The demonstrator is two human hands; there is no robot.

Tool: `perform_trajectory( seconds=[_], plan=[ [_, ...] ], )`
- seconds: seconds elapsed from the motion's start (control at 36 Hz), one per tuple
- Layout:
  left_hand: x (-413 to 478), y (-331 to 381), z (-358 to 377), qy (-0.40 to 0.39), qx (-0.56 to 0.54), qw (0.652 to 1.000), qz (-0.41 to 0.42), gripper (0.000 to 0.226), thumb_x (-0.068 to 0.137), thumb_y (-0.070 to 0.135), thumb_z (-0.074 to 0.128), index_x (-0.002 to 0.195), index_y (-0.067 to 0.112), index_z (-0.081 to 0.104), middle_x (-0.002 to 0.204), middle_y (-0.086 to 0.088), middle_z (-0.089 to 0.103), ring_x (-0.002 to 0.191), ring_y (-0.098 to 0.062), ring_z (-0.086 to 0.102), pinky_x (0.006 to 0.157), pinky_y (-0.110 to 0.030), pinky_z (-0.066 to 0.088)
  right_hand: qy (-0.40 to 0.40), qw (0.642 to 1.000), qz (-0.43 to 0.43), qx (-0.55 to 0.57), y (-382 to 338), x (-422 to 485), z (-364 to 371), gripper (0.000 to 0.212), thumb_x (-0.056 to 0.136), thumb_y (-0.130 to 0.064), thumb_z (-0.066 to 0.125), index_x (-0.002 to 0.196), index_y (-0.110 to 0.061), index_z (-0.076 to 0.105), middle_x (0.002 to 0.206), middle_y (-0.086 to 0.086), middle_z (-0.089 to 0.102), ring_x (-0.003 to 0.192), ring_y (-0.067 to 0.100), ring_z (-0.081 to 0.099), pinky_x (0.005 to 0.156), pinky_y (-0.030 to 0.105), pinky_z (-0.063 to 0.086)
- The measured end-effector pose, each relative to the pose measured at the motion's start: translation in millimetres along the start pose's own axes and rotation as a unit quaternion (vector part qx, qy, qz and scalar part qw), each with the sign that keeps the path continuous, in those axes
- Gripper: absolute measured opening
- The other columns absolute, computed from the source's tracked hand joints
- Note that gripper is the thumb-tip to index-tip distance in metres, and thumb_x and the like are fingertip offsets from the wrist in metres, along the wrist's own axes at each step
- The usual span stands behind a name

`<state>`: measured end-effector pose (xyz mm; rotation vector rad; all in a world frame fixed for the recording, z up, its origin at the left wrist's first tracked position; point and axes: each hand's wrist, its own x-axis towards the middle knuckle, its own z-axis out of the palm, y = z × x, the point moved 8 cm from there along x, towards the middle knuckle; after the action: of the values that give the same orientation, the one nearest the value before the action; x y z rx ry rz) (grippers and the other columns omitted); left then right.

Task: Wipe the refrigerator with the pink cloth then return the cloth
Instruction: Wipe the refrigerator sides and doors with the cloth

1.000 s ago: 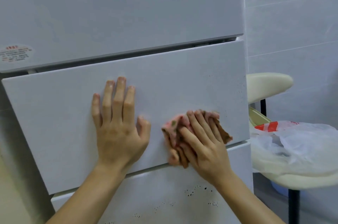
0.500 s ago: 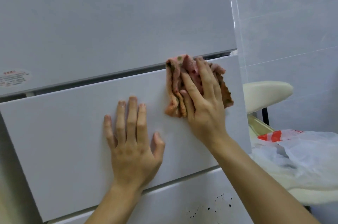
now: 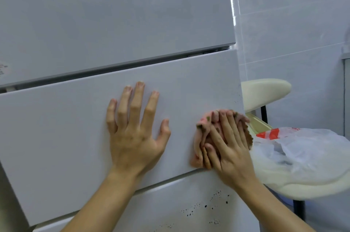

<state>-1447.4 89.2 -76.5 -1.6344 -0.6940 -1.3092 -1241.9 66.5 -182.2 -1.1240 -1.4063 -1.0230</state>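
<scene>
Refrigerator (image 3: pixel 113 23), pale grey and smooth-fronted, is filling most of the view I am watching remotely from the head camera. A wide upper door is sitting above a broad middle drawer panel (image 3: pixel 56 137), with a dark gap running between them. Below it, a lower panel is showing a scatter of small black specks (image 3: pixel 206 205).

The left hand (image 3: pixel 135 137) is lying flat against the middle drawer panel near its centre, with the fingers straight and spread and the thumb pointing out to the right. It is holding nothing.

The right hand (image 3: pixel 227 148) is pressing a crumpled, stained pink cloth (image 3: pixel 200 137) against the same panel, close to its right edge and just above its bottom edge. The fingers are lying over the wad with their tips bending over its top. The thumb is tucking into the folds, so the hand is gripping the pink cloth. The two hands are sitting apart, with bare panel between them.

To the right of the refrigerator, a cream padded stool (image 3: pixel 265 91) on a black metal leg is standing against a white tiled wall (image 3: pixel 284 23). A translucent white plastic bag with red printing (image 3: pixel 303 148) is lying on another cream cushion below it.
</scene>
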Motion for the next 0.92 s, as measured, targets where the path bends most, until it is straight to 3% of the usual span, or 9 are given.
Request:
perform_trajectory(
  seconds=[0.11,0.28,0.36,0.44,0.56,0.61,0.75,0.92],
  plan=[
    [-1.3,-0.4,-0.5,0.01,0.0,1.0,0.001,0.057,0.099,0.041,0.053,0.149,0.013,0.057,0.161,-0.017,0.044,0.151,-0.037,0.035,0.124,-0.059,0.025,0.063,0.996,0.054,-0.021,13.0,75.0,-12.0,0.051,0.114,-0.043,0.033,0.158,-0.019,0.042,0.168,0.019,0.031,0.159,0.033,0.021,0.132,0.049,0.006],
    [-3.0,1.3,-0.4,0.012,0.003,1.0,0.003,0.057,0.099,0.041,0.05,0.149,0.013,0.055,0.161,-0.017,0.044,0.15,-0.037,0.034,0.125,-0.057,0.021,0.079,0.986,0.148,0.01,34.2,158.3,-21.7,0.059,0.108,-0.049,0.036,0.162,-0.025,0.037,0.174,0.011,0.019,0.162,0.031,0.011,0.131,0.051,0.012],
    [-4.0,0.3,-1.2,0.017,0.002,1.0,0.002,0.057,0.098,0.039,0.052,0.149,0.013,0.055,0.161,-0.017,0.043,0.15,-0.037,0.034,0.125,-0.056,0.02,0.086,0.98,0.174,0.045,35.8,144.5,-20.6,0.06,0.109,-0.046,0.034,0.163,-0.02,0.035,0.174,0.015,0.016,0.16,0.032,0.019,0.13,0.039,0.016],
    [-3.3,-0.3,-1.7,0.018,-0.003,1.0,0.001,0.057,0.098,0.038,0.053,0.149,0.013,0.055,0.162,-0.016,0.043,0.151,-0.036,0.034,0.125,-0.057,0.021,0.097,0.966,0.227,0.071,40.6,117.7,-19.7,0.063,0.108,-0.047,0.033,0.164,-0.021,0.031,0.174,0.012,0.018,0.149,0.031,0.038,0.116,0.034,0.029],
    [-2.0,-0.7,-3.8,0.024,-0.006,1.0,-0.002,0.057,0.098,0.037,0.052,0.15,0.013,0.055,0.162,-0.015,0.042,0.151,-0.036,0.034,0.126,-0.056,0.02,0.093,0.94,0.311,0.102,47.9,64.3,-15.3,0.067,0.102,-0.052,0.03,0.16,-0.019,0.038,0.151,0.008,0.049,0.133,0.03,0.049,0.098,0.039,0.042],
    [-2.0,-0.8,-3.2,0.02,-0.005,1.0,-0.001,0.057,0.098,0.037,0.052,0.15,0.013,0.055,0.162,-0.015,0.042,0.151,-0.036,0.034,0.127,-0.055,0.019,0.076,0.932,0.338,0.108,50.2,26.7,-9.1,0.063,0.103,-0.052,0.03,0.157,-0.021,0.037,0.14,0.01,0.052,0.126,0.03,0.051,0.09,0.036,0.041],
    [-1.4,-1.1,-7.5,0.013,-0.018,1.0,-0.001,0.056,0.098,0.036,0.052,0.15,0.013,0.055,0.163,-0.015,0.041,0.152,-0.035,0.033,0.127,-0.054,0.019,0.026,0.917,0.379,0.122,44.4,-48.7,-2.6,0.056,0.103,-0.052,0.026,0.15,-0.022,0.033,0.137,0.013,0.051,0.123,0.031,0.049,0.096,0.04,0.041],
    [-3.5,-7.4,-12.6,-0.029,-0.059,0.998,0.007,0.058,0.095,0.025,0.053,0.152,0.013,0.052,0.167,-0.014,0.035,0.156,-0.034,0.029,0.129,-0.053,0.016,0.019,0.931,0.345,0.115,37.8,-17.5,-8.4,0.069,0.102,-0.051,0.03,0.164,-0.023,0.016,0.159,0.013,0.036,0.142,0.032,0.041,0.111,0.045,0.039]
  ],
)
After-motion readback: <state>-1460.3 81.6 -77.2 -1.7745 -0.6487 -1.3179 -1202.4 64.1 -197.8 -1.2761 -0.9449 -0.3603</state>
